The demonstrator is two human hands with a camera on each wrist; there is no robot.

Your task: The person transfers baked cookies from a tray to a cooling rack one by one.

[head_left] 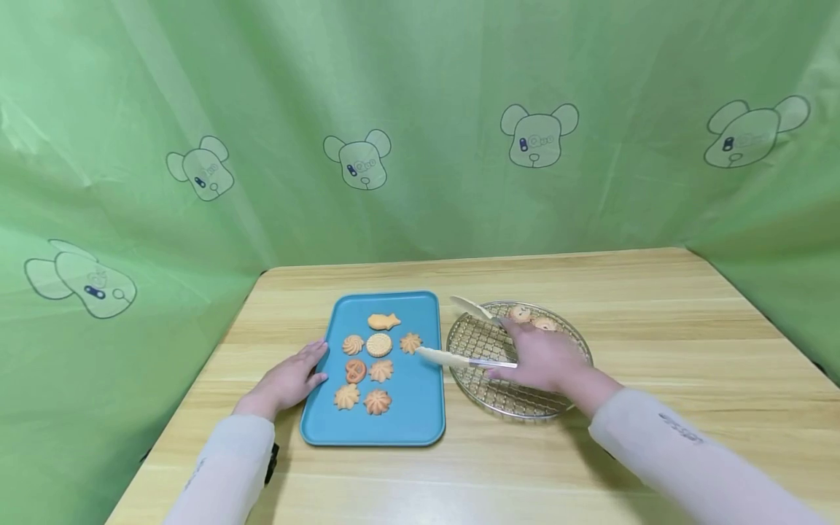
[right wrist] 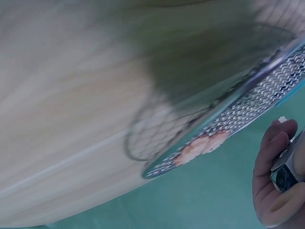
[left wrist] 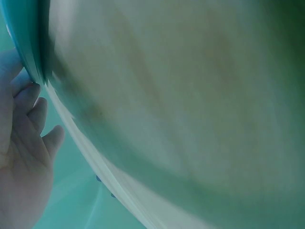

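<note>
My left hand rests at the left edge of a blue tray, its fingers touching the rim and loosely extended. Several cookies lie on that tray: a fish-shaped cookie, a round ridged one, a pretzel-shaped one and some flower-shaped ones. A pair of tongs with cream tips is gripped in my right hand above a round wire rack. Its arms stand spread; the nearer tip is beside a star-shaped cookie at the tray's right side. Whether they touch, I cannot tell.
Two cookies sit at the back of the wire rack, partly behind my right hand. Both tray and rack stand on a wooden table. A green curtain hangs behind and along the sides.
</note>
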